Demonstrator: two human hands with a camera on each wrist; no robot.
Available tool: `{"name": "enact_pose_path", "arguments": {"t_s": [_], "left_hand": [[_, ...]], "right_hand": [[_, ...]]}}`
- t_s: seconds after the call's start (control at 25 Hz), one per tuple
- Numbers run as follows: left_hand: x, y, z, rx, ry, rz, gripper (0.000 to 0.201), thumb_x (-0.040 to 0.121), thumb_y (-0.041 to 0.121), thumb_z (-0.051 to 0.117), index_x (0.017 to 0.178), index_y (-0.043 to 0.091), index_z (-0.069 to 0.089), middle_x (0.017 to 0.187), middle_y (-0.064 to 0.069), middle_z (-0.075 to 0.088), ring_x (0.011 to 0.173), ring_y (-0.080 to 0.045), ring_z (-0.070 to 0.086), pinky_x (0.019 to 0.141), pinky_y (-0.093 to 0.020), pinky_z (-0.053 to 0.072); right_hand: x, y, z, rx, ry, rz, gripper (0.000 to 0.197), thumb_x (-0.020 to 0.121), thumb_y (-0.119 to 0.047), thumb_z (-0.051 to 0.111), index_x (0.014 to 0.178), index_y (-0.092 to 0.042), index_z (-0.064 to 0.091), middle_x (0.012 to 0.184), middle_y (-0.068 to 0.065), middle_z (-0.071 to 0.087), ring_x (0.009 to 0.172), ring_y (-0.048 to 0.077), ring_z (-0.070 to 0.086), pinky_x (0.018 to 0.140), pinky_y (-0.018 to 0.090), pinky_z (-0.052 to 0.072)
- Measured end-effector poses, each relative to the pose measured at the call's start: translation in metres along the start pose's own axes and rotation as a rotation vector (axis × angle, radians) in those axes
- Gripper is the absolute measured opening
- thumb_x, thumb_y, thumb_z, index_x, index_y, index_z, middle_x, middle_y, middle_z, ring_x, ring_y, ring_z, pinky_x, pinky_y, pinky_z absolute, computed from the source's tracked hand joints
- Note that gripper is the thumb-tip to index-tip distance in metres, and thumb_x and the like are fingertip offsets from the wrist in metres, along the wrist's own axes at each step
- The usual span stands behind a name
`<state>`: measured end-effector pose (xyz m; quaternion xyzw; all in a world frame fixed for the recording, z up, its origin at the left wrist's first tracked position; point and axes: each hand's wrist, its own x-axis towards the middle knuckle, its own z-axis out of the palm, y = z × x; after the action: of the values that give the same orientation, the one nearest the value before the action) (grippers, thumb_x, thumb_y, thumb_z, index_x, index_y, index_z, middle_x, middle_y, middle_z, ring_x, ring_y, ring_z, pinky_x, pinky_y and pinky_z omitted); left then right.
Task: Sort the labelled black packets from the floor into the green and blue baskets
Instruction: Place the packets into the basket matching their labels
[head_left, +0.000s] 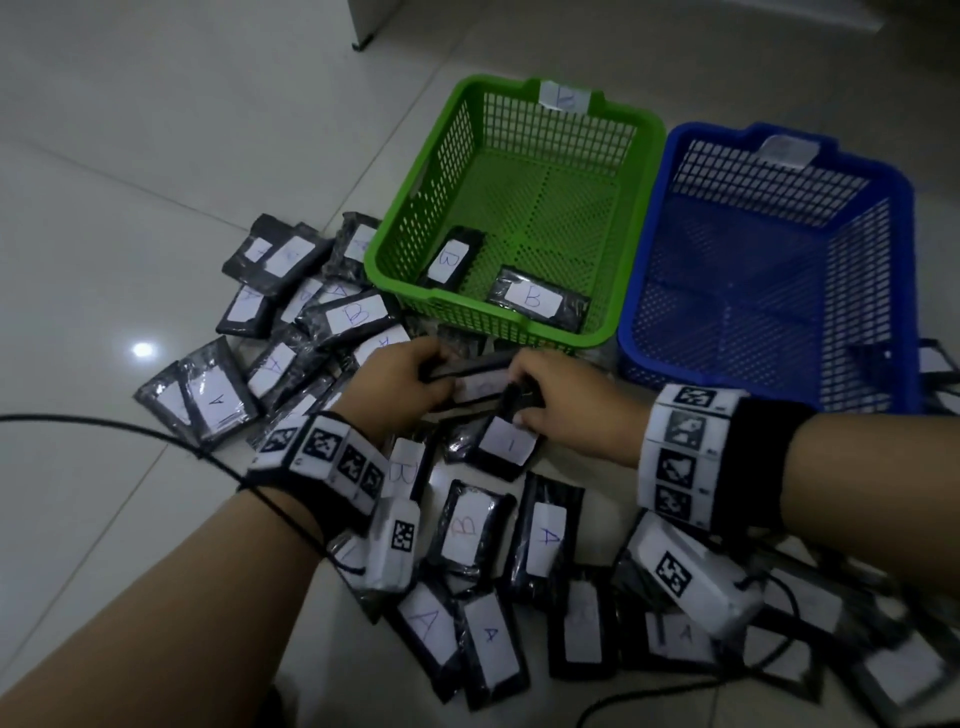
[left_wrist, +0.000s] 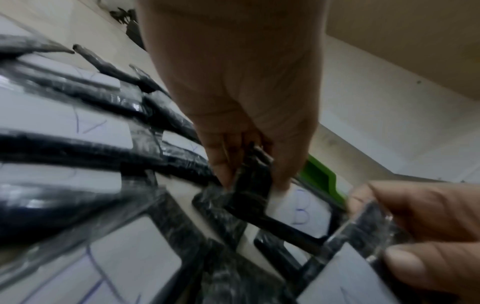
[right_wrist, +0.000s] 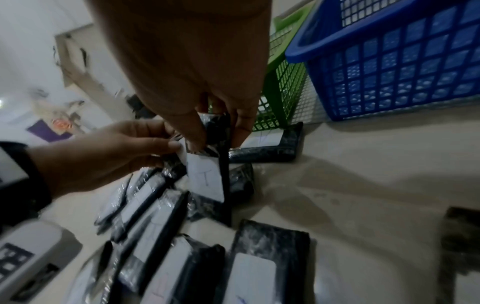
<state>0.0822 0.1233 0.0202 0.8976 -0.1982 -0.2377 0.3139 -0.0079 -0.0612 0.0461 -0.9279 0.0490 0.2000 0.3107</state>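
Observation:
Many black packets with white A or B labels lie scattered on the tiled floor, such as an A packet (head_left: 213, 400). My left hand (head_left: 431, 374) (left_wrist: 249, 183) pinches one end of a packet labelled B (head_left: 478, 387) (left_wrist: 298, 207), just in front of the green basket (head_left: 493, 83). Close beside it, my right hand (head_left: 519, 400) (right_wrist: 218, 142) pinches the top of another packet (head_left: 506, 441) (right_wrist: 205, 179), which hangs tilted; its letter is unclear. Two B packets (head_left: 449, 260) (head_left: 535, 299) lie in the green basket. The blue basket (head_left: 649, 234) to its right holds none.
Both baskets carry a paper tag on the far rim. Packets crowd the floor left of the green basket and under my forearms (head_left: 467, 525). A black cable (head_left: 156, 436) runs across the floor to my left wrist. A white cabinet's foot (head_left: 363, 31) stands far back.

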Motion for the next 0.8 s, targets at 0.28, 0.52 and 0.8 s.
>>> {"name": "enact_pose_path", "arguments": {"t_s": [0.28,0.52,0.8], "left_hand": [[0.011,0.042,-0.042,-0.495,0.003,0.119,0.029,0.082,0.007,0.069,0.108,0.018,0.064,0.096,-0.002,0.071,0.083,-0.014,0.067,0.077,-0.029,0.057],[0.061,0.08,-0.012,-0.292,0.224,0.217,0.023,0.087,0.013,0.061,0.107,0.024,0.061,0.106,0.004,0.067,0.093,-0.014,0.065,0.086,-0.03,0.053],[0.103,0.091,0.008,0.216,0.057,0.155,0.028,0.089,0.006,0.045,0.111,0.014,0.06,0.122,-0.015,0.048,0.111,-0.033,0.05,0.097,-0.035,0.039]], "right_hand": [[-0.018,0.01,-0.068,0.615,0.241,-0.031,0.029,0.092,-0.01,0.057,0.109,-0.034,0.055,0.116,0.002,0.062,0.099,0.022,0.064,0.079,0.04,0.058],[-0.028,0.081,-0.098,0.967,0.835,0.297,0.023,0.09,0.0,0.054,0.106,-0.016,0.055,0.097,0.005,0.059,0.083,0.023,0.059,0.06,0.034,0.05],[-0.043,0.132,-0.072,0.517,0.758,0.529,0.019,0.078,-0.008,0.063,0.09,-0.023,0.06,0.097,0.007,0.067,0.084,0.025,0.063,0.073,0.036,0.054]]}}
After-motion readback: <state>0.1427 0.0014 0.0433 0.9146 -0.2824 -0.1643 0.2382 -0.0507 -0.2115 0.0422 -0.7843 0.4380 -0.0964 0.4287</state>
